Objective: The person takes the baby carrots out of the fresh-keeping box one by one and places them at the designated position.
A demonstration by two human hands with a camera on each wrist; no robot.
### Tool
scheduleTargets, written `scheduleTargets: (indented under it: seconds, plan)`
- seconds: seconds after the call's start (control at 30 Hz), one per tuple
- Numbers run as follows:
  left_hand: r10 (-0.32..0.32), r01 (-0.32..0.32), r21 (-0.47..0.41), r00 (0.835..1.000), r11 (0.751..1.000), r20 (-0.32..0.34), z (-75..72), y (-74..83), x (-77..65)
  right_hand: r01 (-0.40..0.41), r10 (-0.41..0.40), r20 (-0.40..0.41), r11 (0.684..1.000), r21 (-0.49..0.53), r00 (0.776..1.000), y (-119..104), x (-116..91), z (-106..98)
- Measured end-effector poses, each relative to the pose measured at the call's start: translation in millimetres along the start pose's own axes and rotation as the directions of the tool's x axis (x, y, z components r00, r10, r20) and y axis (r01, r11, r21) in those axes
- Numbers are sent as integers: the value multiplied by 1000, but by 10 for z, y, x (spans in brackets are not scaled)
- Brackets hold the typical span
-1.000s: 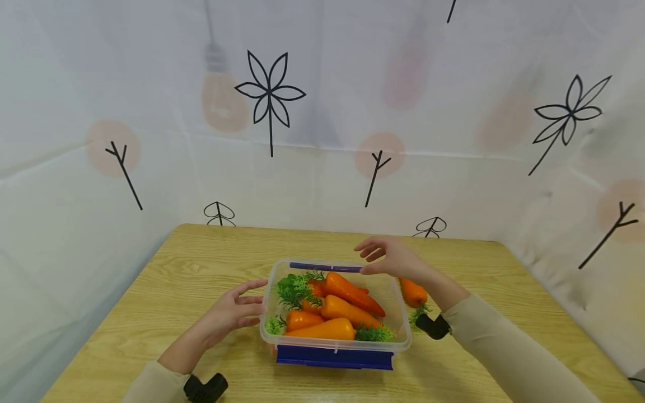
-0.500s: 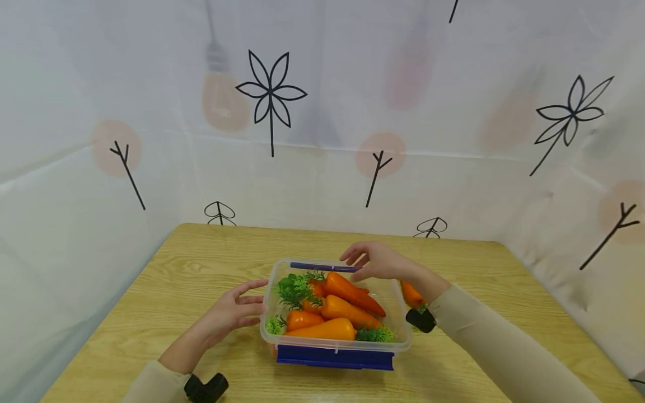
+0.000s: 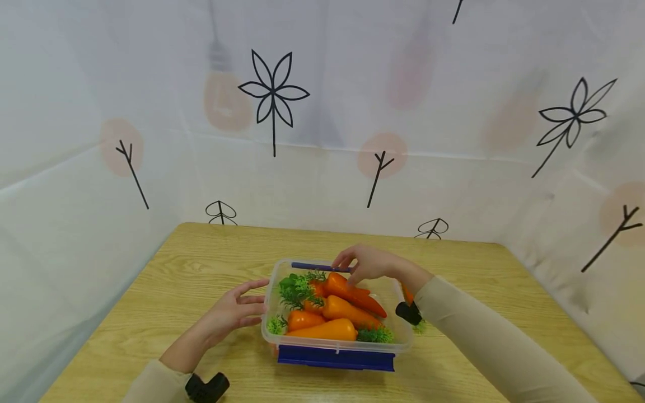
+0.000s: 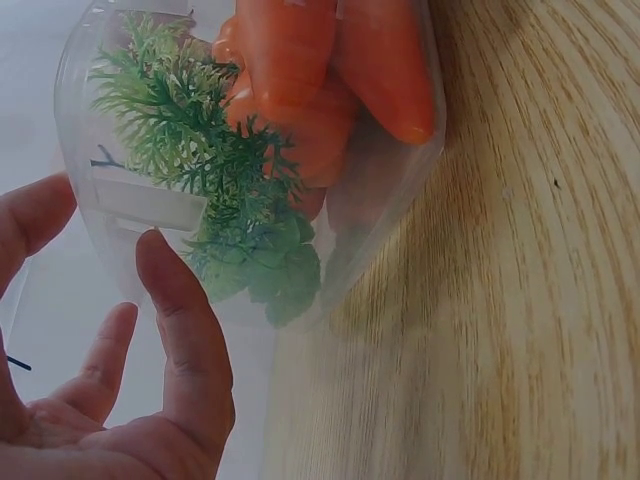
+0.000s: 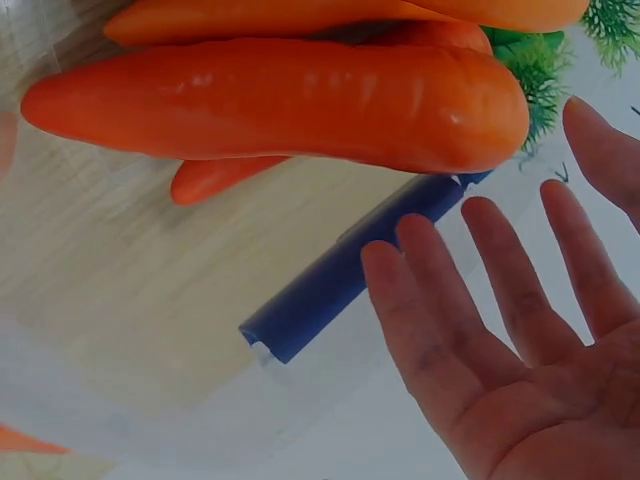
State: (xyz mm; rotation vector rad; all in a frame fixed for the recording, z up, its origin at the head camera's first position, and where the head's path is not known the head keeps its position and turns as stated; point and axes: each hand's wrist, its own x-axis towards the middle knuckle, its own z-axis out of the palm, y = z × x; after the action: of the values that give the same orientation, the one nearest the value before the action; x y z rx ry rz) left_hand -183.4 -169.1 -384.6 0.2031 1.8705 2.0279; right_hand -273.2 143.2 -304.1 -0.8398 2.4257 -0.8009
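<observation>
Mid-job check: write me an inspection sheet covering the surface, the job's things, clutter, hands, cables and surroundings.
Surface: wood-grain table.
Job's things: clear box holding orange carrots and green leaves; another carrot lies right of it, partly hidden.
Clutter: nothing seen.
Left hand: at the box's left side, fingers extended.
Right hand: over the far side, fingers spread, holding nothing.
Cables: dark strand at the right edge, possibly a cable.
Surroundings: pale cloth with plant drawings.
</observation>
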Motion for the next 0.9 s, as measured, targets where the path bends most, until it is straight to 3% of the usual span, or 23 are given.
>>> scheduleTargets:
  seconds: [0.17,0.4,0.67,0.9]
  plan:
    - [0,0,9,1000,1000,-5,7,4,3,-1,2,17,998,-59,1000,23,48,45]
    - [-3,3,12,1000,1000,-10,11,9,2,14,-12,99,1000,-24,995,15,77,115]
    - [1,-1,21,1000,1000,-13,19,13,6,146,-110,235,980,-138,966,0,111,139]
    - [2,-2,13,1000,1000,-10,13,12,3,152,-99,273,972,-179,957,-8,169,181]
